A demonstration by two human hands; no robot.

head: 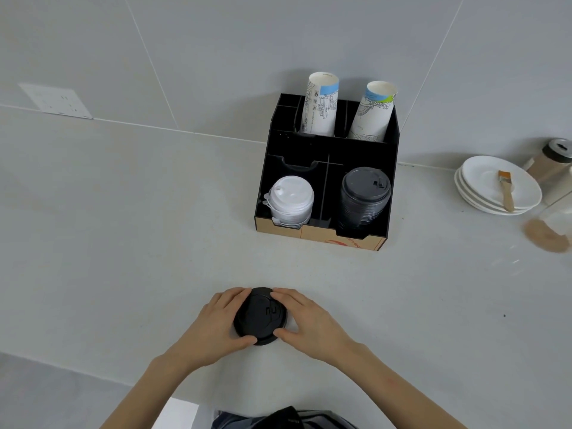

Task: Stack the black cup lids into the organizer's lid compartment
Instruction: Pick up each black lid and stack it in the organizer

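A black cup lid (pixel 261 314), perhaps a short stack, rests on the pale counter near its front edge. My left hand (pixel 216 323) grips its left side and my right hand (pixel 309 317) grips its right side, fingers wrapped around the rim. Farther back stands the black organizer (pixel 269 178). Its front right compartment holds a tall stack of black lids (pixel 365 196); its front left compartment holds white lids (pixel 291 202).
Two stacks of printed paper cups (pixel 322 106) stand in the organizer's rear slots. At the right are stacked white plates (pixel 483 187) with a brush (pixel 506 190) on top, and jars (pixel 554 162) behind. A wall socket (pixel 55 100) sits at the left.
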